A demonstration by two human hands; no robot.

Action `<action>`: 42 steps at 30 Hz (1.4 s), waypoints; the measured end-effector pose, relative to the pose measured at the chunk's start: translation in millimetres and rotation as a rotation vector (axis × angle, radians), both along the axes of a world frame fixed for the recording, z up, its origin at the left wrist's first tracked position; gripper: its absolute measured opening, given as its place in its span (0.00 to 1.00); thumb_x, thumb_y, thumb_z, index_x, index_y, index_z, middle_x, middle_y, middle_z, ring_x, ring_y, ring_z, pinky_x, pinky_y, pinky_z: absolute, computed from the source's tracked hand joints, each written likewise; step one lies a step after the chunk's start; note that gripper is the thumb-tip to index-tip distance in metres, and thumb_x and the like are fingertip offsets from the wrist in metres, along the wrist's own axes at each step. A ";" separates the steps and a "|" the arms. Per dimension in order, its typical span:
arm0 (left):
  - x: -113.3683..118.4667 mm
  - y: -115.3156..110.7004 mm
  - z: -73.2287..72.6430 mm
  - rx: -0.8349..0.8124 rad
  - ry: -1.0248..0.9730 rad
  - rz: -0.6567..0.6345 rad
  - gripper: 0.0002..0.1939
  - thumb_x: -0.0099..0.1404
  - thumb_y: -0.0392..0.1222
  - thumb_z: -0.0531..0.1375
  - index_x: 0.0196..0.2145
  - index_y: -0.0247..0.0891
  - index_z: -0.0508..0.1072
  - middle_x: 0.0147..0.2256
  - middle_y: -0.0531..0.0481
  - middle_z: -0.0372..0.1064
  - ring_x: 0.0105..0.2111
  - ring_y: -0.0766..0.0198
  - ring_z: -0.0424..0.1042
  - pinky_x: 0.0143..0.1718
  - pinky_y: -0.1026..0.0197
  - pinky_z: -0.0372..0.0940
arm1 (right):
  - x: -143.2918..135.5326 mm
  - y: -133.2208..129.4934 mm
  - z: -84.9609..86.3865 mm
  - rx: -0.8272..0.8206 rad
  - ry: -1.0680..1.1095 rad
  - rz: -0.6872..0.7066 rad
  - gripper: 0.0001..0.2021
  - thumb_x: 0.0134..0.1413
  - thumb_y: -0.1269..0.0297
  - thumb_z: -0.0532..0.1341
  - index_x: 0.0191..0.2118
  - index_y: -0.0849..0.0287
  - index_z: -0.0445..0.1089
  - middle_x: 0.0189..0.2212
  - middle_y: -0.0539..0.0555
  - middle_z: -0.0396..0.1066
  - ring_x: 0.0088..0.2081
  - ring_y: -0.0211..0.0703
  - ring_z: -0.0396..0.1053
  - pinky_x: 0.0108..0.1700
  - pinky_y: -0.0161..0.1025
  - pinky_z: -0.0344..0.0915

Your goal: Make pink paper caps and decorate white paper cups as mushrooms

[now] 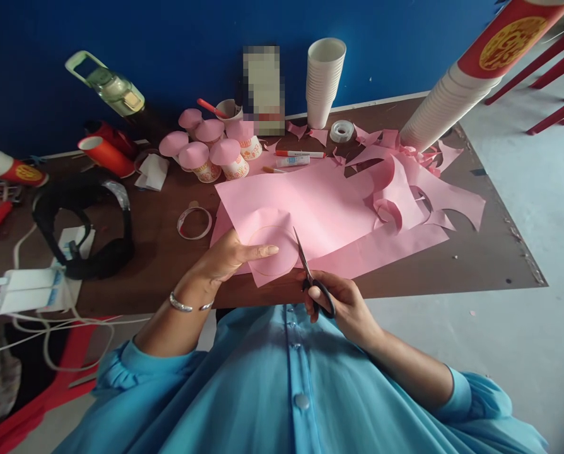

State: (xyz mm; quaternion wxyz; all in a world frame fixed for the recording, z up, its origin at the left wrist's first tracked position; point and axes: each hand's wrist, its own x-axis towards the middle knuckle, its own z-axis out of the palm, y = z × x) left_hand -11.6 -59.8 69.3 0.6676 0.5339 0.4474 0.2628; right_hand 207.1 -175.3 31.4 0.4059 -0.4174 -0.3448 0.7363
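Between the thumb and fingers of my left hand point(237, 253) is a piece of pink paper point(267, 271) with a drawn circle on it; the fingers behind it are hidden. My right hand point(341, 299) is closed round the black handles of a pair of scissors point(303, 253). Their blades point up and away, at the right edge of the held piece, beside the circle's outline. Beneath lies a large pink sheet point(305, 195), with another pink strip point(381, 252) under it.
Pink paper scraps point(405, 189) pile up at the right, beside a tall stack of paper cups point(447, 104). Another cup stack point(325, 82) stands at the back. Several small cups with pink cone tops point(225, 152), a tape roll point(194, 223) and a black headband point(83, 265) are leftward.
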 end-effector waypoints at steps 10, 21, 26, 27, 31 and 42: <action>-2.3 2.2 3.8 0.033 -0.005 -0.018 0.38 0.58 0.46 0.73 0.65 0.45 0.70 0.65 0.45 0.68 0.68 0.42 0.63 0.70 0.44 0.60 | 3.1 9.4 3.4 0.066 -0.091 0.043 0.23 0.59 0.40 0.66 0.33 0.59 0.69 0.22 0.48 0.69 0.23 0.34 0.67 0.28 0.33 0.65; -6.3 3.9 3.1 0.059 0.003 -0.014 0.38 0.58 0.46 0.74 0.64 0.44 0.71 0.66 0.46 0.67 0.69 0.44 0.61 0.71 0.48 0.58 | 2.9 11.5 7.5 0.095 -0.126 0.057 0.22 0.61 0.41 0.65 0.33 0.59 0.69 0.23 0.48 0.69 0.23 0.35 0.67 0.27 0.34 0.66; -7.1 5.4 1.6 0.071 -0.040 -0.013 0.37 0.58 0.45 0.74 0.64 0.42 0.71 0.67 0.46 0.65 0.70 0.44 0.59 0.71 0.48 0.57 | 5.7 17.6 12.4 0.083 -0.154 0.089 0.24 0.58 0.38 0.66 0.32 0.58 0.68 0.21 0.48 0.68 0.22 0.35 0.65 0.27 0.35 0.65; -7.3 5.6 1.6 0.067 -0.045 -0.011 0.37 0.58 0.45 0.73 0.64 0.42 0.71 0.67 0.46 0.65 0.70 0.45 0.60 0.71 0.48 0.57 | 6.1 18.6 13.4 0.083 -0.156 0.095 0.25 0.58 0.38 0.65 0.32 0.58 0.67 0.21 0.48 0.68 0.22 0.35 0.65 0.27 0.35 0.65; -8.3 6.2 2.0 0.037 -0.038 -0.013 0.37 0.58 0.45 0.73 0.64 0.43 0.71 0.67 0.46 0.65 0.69 0.45 0.60 0.70 0.49 0.59 | 6.6 20.3 15.6 0.089 -0.154 0.108 0.25 0.60 0.39 0.65 0.31 0.58 0.67 0.21 0.48 0.67 0.22 0.35 0.65 0.27 0.35 0.64; -9.3 9.8 0.1 0.013 -0.056 -0.019 0.38 0.57 0.43 0.74 0.64 0.42 0.71 0.68 0.45 0.64 0.71 0.45 0.58 0.71 0.49 0.58 | 7.8 23.6 15.7 0.078 -0.174 0.120 0.25 0.59 0.38 0.65 0.30 0.59 0.67 0.21 0.48 0.67 0.22 0.35 0.65 0.26 0.35 0.65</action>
